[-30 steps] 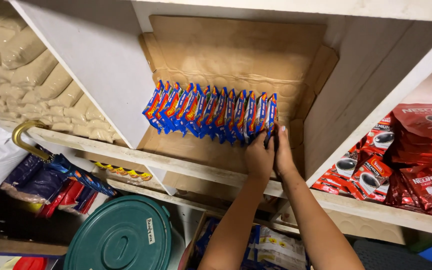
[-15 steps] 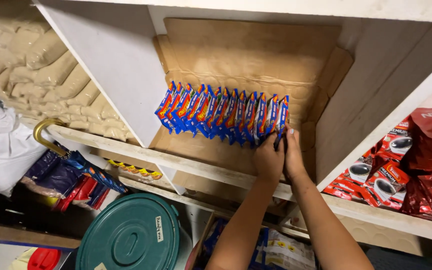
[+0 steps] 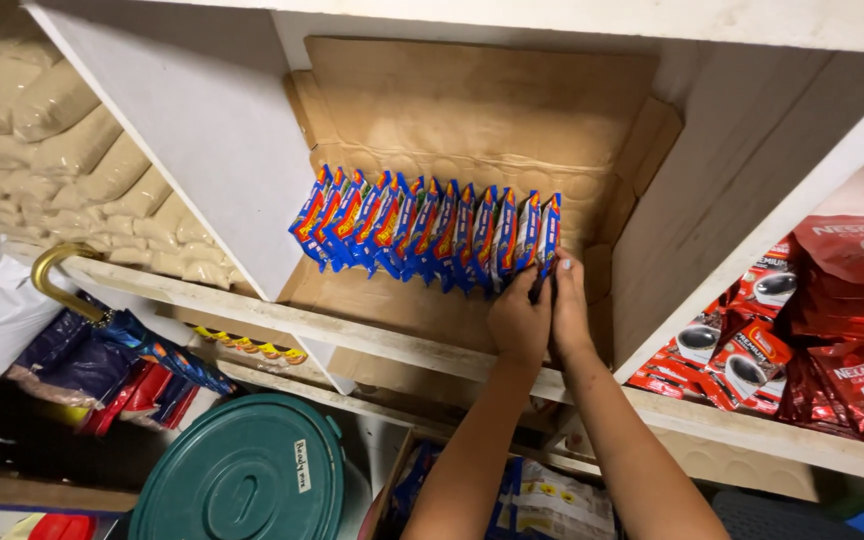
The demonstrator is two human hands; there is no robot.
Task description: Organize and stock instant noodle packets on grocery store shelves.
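Saw my left hand (image 3: 518, 322) and right hand (image 3: 569, 310) pressed together, pinching right end of row of blue-and-red snack packets (image 3: 430, 232) standing on cardboard-lined white wooden shelf (image 3: 382, 335). Judged best: keep packets upright, snug. Right compartment held red coffee pouches (image 3: 832, 320); left, pale sacks (image 3: 42, 150).

Glossy plastic snack packets (image 3: 432, 225) on matt brown cardboard lining (image 3: 472, 110), rough white-painted wooden shelf (image 3: 182, 150).
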